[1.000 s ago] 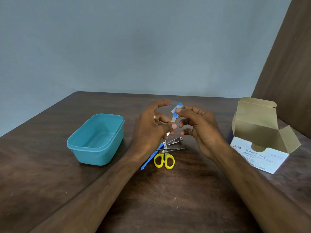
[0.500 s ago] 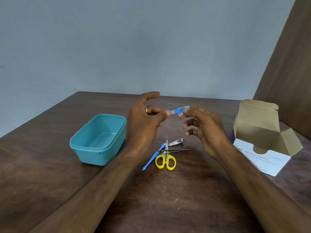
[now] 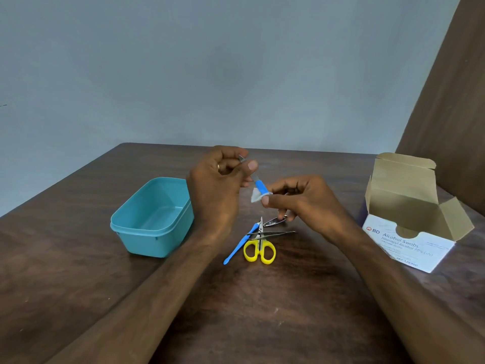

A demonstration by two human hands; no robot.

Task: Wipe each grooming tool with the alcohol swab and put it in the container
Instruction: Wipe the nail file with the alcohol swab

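Above the table, left hand pinches blue-handled tool; right hand pinches swab.

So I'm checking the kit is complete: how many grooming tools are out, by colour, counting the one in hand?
Blue: 2, the blue-handled tool held in both hands and the blue stick on the table.
Yellow: 1, the scissors.
Bare metal: 2, the nail clipper and the tweezers.
Total: 5, none in the container.
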